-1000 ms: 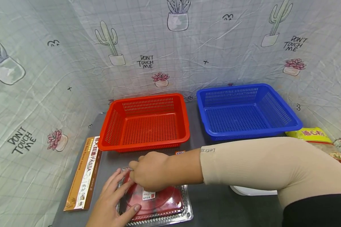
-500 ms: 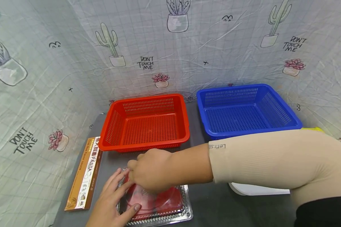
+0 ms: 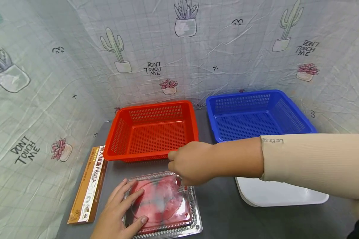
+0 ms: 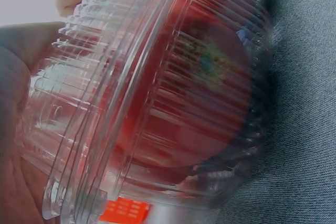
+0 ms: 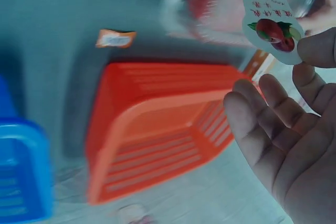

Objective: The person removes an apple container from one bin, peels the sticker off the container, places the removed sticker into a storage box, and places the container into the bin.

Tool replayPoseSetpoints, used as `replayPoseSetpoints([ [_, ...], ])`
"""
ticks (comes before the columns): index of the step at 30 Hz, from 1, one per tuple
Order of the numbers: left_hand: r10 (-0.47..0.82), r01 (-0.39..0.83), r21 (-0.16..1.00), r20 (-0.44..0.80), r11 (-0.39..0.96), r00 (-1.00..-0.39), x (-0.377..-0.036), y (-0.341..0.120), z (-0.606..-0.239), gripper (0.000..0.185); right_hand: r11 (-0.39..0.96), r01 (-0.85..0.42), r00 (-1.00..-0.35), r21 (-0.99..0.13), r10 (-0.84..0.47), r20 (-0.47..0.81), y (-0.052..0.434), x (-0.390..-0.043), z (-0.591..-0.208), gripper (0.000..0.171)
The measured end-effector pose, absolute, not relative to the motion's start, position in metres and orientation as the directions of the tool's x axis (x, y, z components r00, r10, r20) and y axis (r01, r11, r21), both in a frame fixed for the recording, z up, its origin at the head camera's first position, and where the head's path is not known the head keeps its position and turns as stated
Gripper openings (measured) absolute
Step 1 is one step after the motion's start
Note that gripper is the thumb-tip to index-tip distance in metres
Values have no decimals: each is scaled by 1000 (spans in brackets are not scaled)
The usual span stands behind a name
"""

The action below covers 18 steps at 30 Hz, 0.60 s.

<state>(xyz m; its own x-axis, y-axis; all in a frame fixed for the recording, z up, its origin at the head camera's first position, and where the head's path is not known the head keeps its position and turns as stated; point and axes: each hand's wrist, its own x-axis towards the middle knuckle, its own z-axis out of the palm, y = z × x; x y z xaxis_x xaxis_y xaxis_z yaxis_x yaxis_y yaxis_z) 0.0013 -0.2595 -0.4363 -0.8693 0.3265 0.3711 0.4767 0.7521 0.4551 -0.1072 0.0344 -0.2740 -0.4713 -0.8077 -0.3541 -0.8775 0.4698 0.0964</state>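
Observation:
A clear plastic clamshell box [image 3: 164,205] with red food inside lies on the grey table near the front edge. My left hand [image 3: 116,212] rests flat on the left part of its lid, fingers straight and the thumb at the front rim. In the left wrist view the ribbed box [image 4: 173,98] fills the frame beside my palm. My right hand [image 3: 180,179] hovers over the box's far right corner and pinches a small label [image 3: 182,188]. The right wrist view shows this label [image 5: 273,24] as white with red fruit printed on it, held at its edge by the fingertips [image 5: 320,45].
An empty red basket [image 3: 152,132] and an empty blue basket [image 3: 257,116] stand side by side at the back. A long pasta box [image 3: 88,186] lies at the left. A white tray [image 3: 281,196] lies under my right forearm. A small orange packet [image 5: 115,39] lies by the red basket.
My right hand moved right and up from the lid's left side, taking the label with it. The lid now shows no label. My left hand has stayed in place.

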Motion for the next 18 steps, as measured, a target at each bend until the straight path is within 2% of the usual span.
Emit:
replayPoseSetpoints([
  [6, 330, 480, 462, 370, 745, -868, 1, -259, -437, 74, 517, -856, -487, 6, -803, -344, 83, -119, -277, 4],
  [11, 321, 460, 463, 350, 758, -880, 2, -259, -437, 74, 575, -816, -517, -60, -771, -371, 127, -126, -281, 15],
  [14, 319, 455, 461, 345, 761, -883, 2, -259, -437, 73, 592, -801, -520, -89, -762, -385, 155, -129, -288, 16],
  [18, 322, 459, 457, 347, 762, -881, 1, -259, -438, 74, 657, -743, -556, -129, -713, -428, 190, -129, -298, 20],
])
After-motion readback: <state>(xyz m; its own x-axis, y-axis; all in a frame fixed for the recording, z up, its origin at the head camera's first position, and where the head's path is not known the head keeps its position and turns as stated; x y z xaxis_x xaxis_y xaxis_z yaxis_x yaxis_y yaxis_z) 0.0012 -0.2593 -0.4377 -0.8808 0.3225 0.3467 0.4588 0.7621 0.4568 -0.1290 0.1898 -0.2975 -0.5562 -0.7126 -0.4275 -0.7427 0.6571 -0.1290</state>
